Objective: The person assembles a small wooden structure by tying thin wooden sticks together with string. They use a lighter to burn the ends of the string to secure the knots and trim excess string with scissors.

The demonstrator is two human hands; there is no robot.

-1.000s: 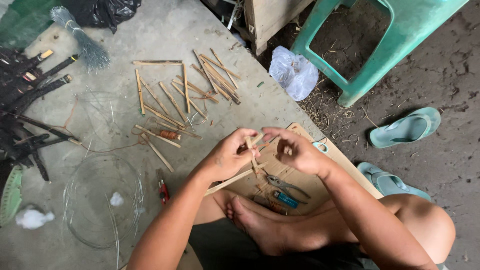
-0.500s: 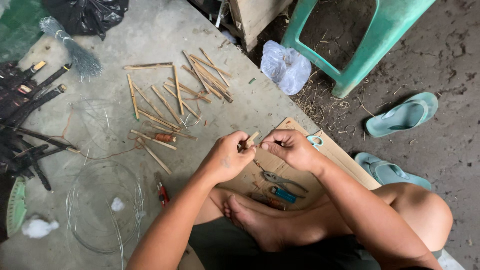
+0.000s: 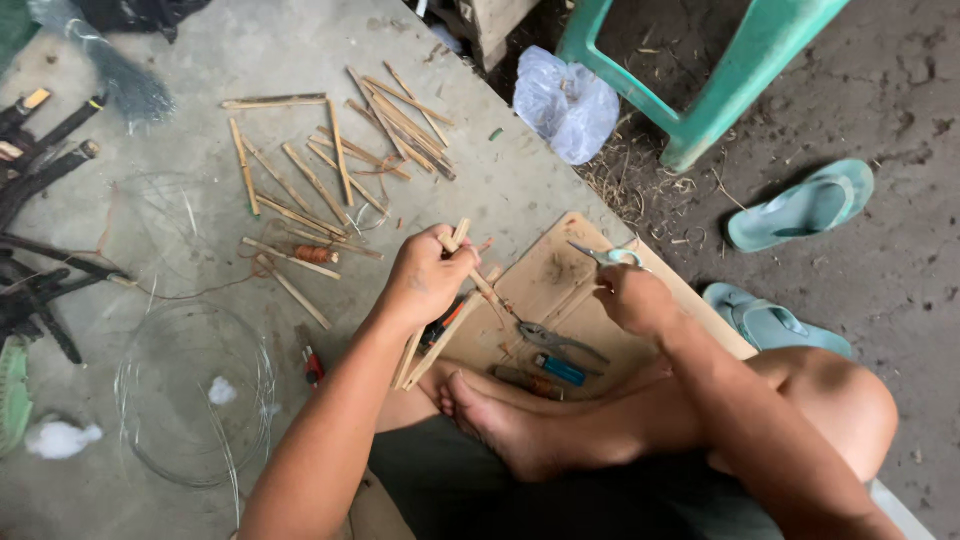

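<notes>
Hands over cardboard [image 3: 560, 265]: left hand [image 3: 428, 280] grips crossed bamboo sticks [image 3: 462, 300]; right hand [image 3: 632, 298], just right of them, closes on scissors [image 3: 606, 256]. Pliers [image 3: 556, 340] lie near, between both.

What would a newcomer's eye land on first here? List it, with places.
First, the left hand at centre, gripping a bundle of bamboo sticks over the cardboard sheet, while the right hand holds small scissors. Next, the scattered bamboo sticks on the concrete upper left, and the green plastic stool with green flip-flops at right.
</notes>
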